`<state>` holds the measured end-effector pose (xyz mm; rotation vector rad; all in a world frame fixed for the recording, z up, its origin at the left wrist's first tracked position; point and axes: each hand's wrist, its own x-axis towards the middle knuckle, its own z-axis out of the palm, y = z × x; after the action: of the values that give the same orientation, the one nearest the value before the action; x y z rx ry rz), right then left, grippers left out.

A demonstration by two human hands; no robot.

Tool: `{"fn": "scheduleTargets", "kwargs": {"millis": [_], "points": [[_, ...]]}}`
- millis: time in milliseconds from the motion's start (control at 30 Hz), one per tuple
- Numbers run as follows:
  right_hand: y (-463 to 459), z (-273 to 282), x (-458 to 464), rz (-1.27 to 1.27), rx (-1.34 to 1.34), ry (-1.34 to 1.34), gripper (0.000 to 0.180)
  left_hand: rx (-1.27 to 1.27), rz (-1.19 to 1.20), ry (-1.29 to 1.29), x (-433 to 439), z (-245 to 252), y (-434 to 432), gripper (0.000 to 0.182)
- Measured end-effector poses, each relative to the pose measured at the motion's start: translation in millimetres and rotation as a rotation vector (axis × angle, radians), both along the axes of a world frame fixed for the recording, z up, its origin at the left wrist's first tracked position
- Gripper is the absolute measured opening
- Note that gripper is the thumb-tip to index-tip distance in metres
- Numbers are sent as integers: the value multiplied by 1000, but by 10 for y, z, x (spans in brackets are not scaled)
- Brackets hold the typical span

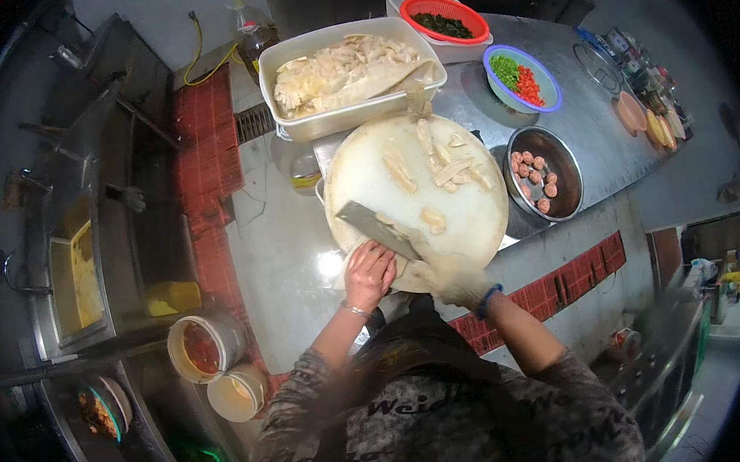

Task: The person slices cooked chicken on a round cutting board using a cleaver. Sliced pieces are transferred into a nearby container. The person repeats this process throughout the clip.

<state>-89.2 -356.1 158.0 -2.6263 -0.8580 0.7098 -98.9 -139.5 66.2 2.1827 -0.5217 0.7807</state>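
A thick round cutting board lies before me. My right hand, in a pale glove with a blue cuff and blurred, grips a broad-bladed cleaver at the board's near side. Bare and wearing a bracelet, my left hand curls its fingers over a pale, tripe-like piece of food at the near-left edge, close beside the blade. Its fingertips partly hide that piece. Cut pale strips are scattered on the board's far right, with one short piece nearer the middle.
Beyond the board stands a white plastic tub heaped with similar pale food. To the right are a steel bowl of meatballs, a blue-rimmed basket of chopped green and red vegetables and a red basket of dark greens. Buckets stand at lower left.
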Motion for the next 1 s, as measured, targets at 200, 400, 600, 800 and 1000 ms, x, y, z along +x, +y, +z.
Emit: {"fn": "scheduleTargets", "kwargs": {"millis": [200, 400, 600, 800, 1000], "points": [[-408, -146, -452, -253, 37, -131, 69, 14, -16, 46, -36, -20, 14, 27], [-316, 47, -592, -183, 93, -240, 74, 16, -19, 103, -43, -87, 79, 18], [-241, 248, -525, -365, 77, 137, 64, 8, -26, 73, -36, -63, 55, 19], [-692, -175, -512, -411, 95, 174, 62, -11, -17, 34, -16, 14, 6, 24], [-564, 218, -401, -395, 34, -87, 58, -12, -1, 16, -17, -47, 9, 28]]}}
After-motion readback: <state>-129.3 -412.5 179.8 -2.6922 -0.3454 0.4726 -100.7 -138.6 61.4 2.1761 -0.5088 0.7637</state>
